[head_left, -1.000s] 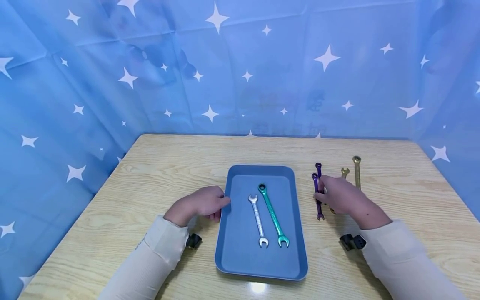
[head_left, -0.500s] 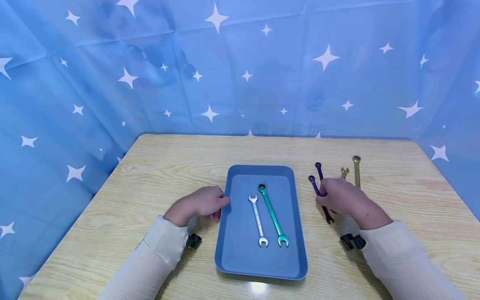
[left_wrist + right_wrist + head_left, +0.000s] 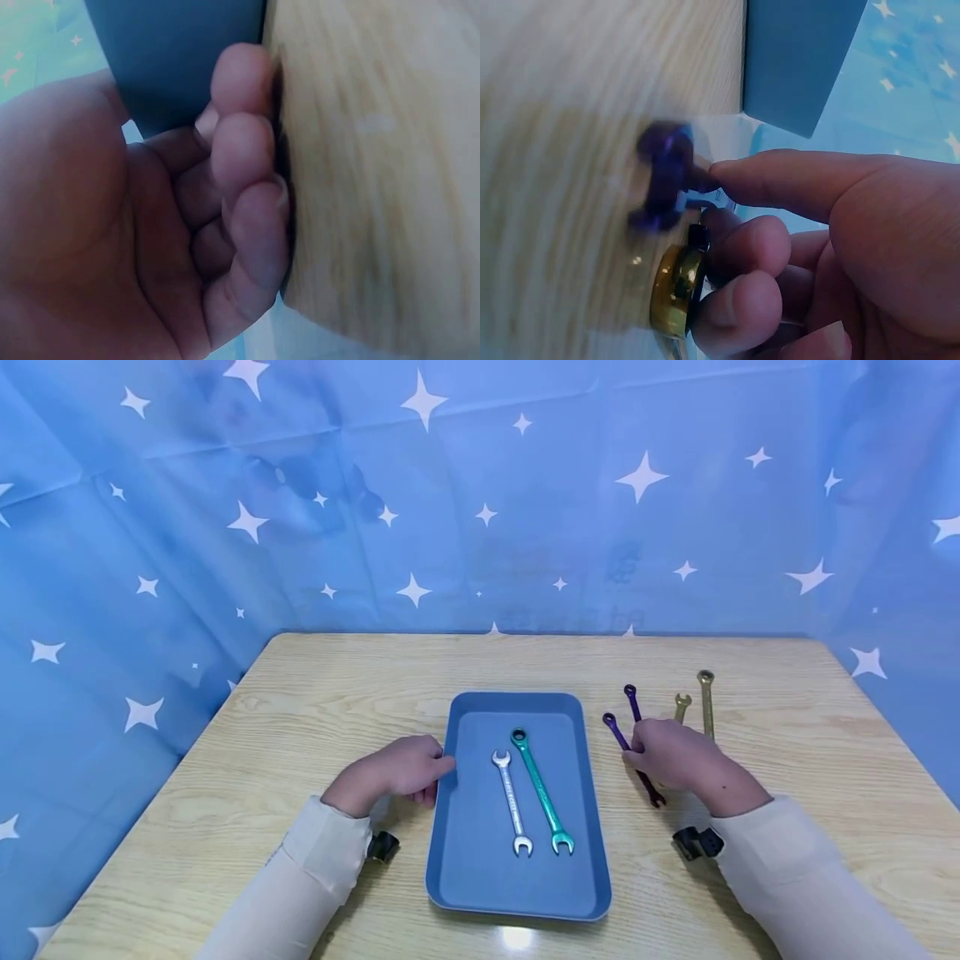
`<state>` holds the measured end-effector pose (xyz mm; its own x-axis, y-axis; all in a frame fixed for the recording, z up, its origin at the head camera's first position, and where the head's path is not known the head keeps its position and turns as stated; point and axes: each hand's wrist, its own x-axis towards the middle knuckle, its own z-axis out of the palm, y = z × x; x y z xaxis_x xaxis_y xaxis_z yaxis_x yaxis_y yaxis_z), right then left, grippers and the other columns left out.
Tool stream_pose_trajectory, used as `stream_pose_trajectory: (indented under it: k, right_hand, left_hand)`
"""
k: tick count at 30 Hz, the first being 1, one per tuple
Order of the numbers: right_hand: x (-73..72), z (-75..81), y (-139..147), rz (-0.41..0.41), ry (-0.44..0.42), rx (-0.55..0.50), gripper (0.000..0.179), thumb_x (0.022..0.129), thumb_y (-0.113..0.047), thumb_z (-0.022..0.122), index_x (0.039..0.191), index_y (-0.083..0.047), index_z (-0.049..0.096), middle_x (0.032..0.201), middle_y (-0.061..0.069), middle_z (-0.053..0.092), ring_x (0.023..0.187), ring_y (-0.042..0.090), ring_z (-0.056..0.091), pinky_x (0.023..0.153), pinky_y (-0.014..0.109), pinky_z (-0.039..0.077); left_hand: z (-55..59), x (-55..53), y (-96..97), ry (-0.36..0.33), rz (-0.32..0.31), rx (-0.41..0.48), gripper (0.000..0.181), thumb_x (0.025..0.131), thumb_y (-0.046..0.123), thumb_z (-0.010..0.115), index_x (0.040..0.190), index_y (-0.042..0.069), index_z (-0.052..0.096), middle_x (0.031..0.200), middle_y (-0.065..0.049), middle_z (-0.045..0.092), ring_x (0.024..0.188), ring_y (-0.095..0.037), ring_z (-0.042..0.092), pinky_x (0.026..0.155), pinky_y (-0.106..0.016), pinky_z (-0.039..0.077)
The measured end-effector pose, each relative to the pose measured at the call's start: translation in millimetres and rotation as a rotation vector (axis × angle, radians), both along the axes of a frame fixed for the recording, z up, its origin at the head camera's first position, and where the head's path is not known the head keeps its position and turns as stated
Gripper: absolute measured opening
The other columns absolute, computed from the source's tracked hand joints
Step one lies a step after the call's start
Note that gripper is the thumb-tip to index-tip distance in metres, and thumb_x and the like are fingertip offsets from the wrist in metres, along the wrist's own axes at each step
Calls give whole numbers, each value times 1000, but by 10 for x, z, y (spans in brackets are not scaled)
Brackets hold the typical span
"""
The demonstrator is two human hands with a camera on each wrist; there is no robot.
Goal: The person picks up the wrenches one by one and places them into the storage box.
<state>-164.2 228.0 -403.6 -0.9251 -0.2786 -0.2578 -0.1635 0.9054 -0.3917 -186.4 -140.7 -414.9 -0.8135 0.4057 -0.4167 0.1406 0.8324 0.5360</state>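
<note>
My left hand [image 3: 408,768] grips the left rim of a blue tray [image 3: 468,881], thumb over the edge and curled fingers outside. In the tray lie a silver wrench [image 3: 512,802] and a longer green wrench [image 3: 542,793]. To the right of the tray, my right hand [image 3: 678,758] pinches a purple combination wrench [image 3: 617,732] around its middle. That wrench slants, ring end up-left; its open end [image 3: 665,176] looks blurred in the right wrist view. Just behind it is a second purple wrench [image 3: 632,700], partly covered by the hand.
Beyond the right hand lie two gold wrenches, a shorter one [image 3: 682,706] partly hidden by the hand and a longer one [image 3: 707,697]. Everything stands on a wooden table [image 3: 360,693]. A blue star-patterned cloth [image 3: 450,552] hangs behind the table and at its sides.
The purple wrench in my right hand has swung aslant: its ring end moved left, its open end right. The left hand keeps its place on the tray. The head view has shifted slightly.
</note>
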Motion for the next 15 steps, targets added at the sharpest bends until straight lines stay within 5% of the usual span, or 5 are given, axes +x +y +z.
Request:
stream_pose_trajectory:
  k: [9,15]
  right_hand:
    - [-5,-8,-22,-1,-15,-9,22,95,-16,60,74,-10,63,61,2,55,47,12,47,49,29,38]
    - [-11,20,-33,5,-6,0,26,93,-16,60,68,-12,57,57,-3,46,47,11,42,49,28,35]
  left_hand:
    - [-17,0,-19,-1,7,13,46,101,30,42,65,12,65,57,-2,67,51,-17,60,52,-28,43]
    - [9,-4,-22,-14,-1,13,48,101,29,42,64,11,67,56,-2,67,50,-16,57,50,-28,42]
